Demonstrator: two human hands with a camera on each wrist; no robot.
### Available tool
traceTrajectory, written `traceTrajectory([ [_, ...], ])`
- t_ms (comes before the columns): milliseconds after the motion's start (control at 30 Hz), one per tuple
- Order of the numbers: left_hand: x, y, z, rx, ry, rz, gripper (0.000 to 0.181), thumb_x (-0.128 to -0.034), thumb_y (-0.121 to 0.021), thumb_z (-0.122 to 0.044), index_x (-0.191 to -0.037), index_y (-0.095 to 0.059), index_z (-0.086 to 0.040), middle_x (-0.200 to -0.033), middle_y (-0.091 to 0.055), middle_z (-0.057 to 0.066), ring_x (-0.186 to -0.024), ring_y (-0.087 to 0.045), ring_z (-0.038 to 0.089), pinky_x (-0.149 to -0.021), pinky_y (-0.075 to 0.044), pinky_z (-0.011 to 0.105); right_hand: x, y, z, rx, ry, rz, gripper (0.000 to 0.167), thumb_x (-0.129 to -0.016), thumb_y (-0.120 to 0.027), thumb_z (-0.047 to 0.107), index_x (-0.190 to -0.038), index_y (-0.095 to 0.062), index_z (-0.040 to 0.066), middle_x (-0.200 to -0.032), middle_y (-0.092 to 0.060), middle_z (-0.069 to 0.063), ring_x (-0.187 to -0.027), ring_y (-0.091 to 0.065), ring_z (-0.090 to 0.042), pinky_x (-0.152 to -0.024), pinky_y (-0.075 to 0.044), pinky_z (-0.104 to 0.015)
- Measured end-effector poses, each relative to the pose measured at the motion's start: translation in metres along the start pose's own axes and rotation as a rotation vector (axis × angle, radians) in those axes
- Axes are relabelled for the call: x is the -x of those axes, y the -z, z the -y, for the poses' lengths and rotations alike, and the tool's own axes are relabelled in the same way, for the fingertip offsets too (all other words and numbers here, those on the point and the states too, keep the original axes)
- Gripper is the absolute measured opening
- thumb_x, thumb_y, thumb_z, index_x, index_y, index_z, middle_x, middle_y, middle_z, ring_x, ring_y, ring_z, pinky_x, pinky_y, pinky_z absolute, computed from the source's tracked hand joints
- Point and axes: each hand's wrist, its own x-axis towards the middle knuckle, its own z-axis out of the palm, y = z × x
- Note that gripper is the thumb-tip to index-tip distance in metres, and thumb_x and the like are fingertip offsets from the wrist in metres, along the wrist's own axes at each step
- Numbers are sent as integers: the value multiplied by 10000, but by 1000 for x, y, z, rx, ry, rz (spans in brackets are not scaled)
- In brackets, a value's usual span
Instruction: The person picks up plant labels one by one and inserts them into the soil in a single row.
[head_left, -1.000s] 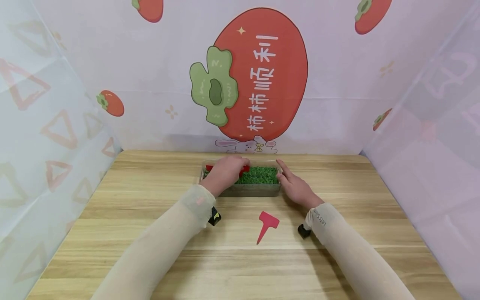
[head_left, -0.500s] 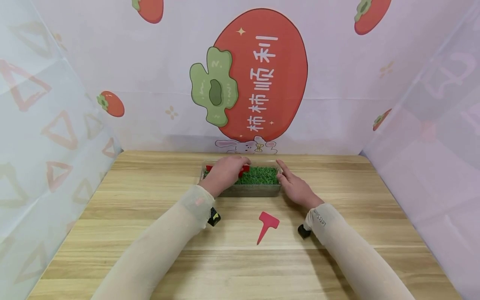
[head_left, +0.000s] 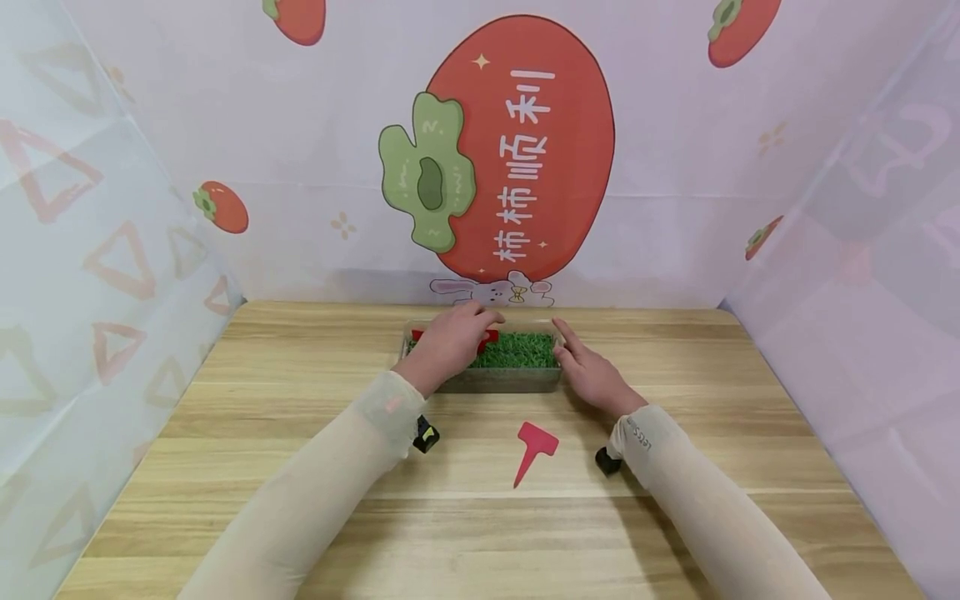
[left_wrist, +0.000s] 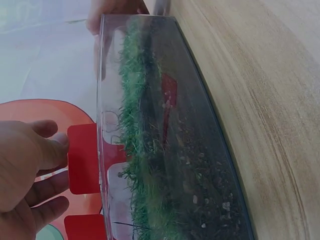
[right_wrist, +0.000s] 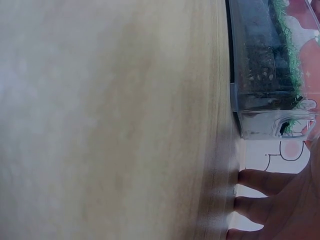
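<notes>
A clear plastic planter box [head_left: 498, 382] with green artificial grass [head_left: 521, 352] stands near the back of the table. Two red T-shaped plant labels stand upright in its left half; the left wrist view shows one red label [left_wrist: 83, 162] and a second label [left_wrist: 84, 227] beside it. My left hand [head_left: 448, 340] is over the box, its fingers loosely bent and spread at the first label's edge; whether they touch it is unclear. My right hand [head_left: 596, 382] rests against the box's right end, fingers extended. A pinkish-red T-shaped label [head_left: 536, 446] lies flat in front of the box.
The wooden table [head_left: 300, 367] extends around the box. A printed cloth backdrop [head_left: 300, 250] rises behind it, and cloth walls stand at both sides. Dark soil with small pebbles [left_wrist: 195, 200] shows through the box wall. Black wrist devices [head_left: 426, 435] hang below the sleeves.
My left hand has lifted slightly from the red label, its fingers loosening and spreading. The right hand, the box and the label on the table have stayed in place.
</notes>
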Motion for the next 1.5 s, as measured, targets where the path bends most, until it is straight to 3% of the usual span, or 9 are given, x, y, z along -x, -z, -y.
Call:
traceTrajectory([
  [167, 3, 2, -1, -7, -20, -40, 451, -901, -743, -110, -1327, -629, -202, -1270, -619, 49, -1153, -598, 233, -999, -525, 380, 0, 0, 0, 11, -2, 2, 550, -1068, -246, 543, -1560, -1, 530, -1534, -443, -184, -1362, -473, -424, -1108, -342, -643],
  [400, 7, 3, -2, 12, -4, -92, 400, -979, -656, -236, -1375, -603, -224, -1328, -607, 59, -1207, -569, 266, -1059, -474, 412, -1, 0, 0, 20, -4, 0, 548, -1065, -239, 555, -1557, 1, 537, -1538, -439, -180, -1362, -473, -425, -1107, -342, -644],
  [567, 12, 6, -5, 54, -36, -139, 408, -960, -684, -282, -1354, -619, -201, -1284, -619, 61, -1181, -571, 255, -1041, -484, 421, -1, 0, 0, 25, -1, -7, 548, -1065, -236, 551, -1557, 6, 534, -1531, -448, -183, -1360, -472, -434, -1107, -339, -647],
  [800, 17, 11, -13, 88, -34, -144, 416, -958, -673, -353, -1344, -629, -203, -1276, -611, 39, -1191, -558, 231, -1043, -481, 411, -3, 0, -1, 27, 3, -14, 546, -1066, -239, 549, -1556, 3, 539, -1525, -455, -188, -1357, -473, -438, -1107, -335, -652],
  [967, 21, 17, -23, 81, -113, -138, 441, -938, -702, -367, -1336, -630, -192, -1258, -624, 37, -1187, -570, 227, -1040, -486, 408, -2, 1, -1, 34, -11, -7, 555, -1064, -231, 556, -1560, 15, 528, -1529, -446, -198, -1373, -452, -443, -1116, -314, -661],
  [1200, 27, 23, -35, 115, -191, -1, 551, -906, -726, -432, -1389, -588, -207, -1326, -596, 13, -1216, -560, 188, -1053, -483, 373, -2, 1, 0, 36, -30, -6, 556, -1053, -222, 583, -1555, 13, 543, -1542, -428, -197, -1389, -431, -445, -1116, -300, -677],
  [1500, 41, 10, -50, 258, -243, 213, 640, -891, -737, -448, -1440, -533, -191, -1388, -559, 15, -1220, -584, 167, -1012, -517, 348, -1, 0, -2, 21, -26, -4, 550, -1049, -229, 588, -1547, 5, 560, -1557, -414, -173, -1390, -435, -432, -1104, -314, -681],
])
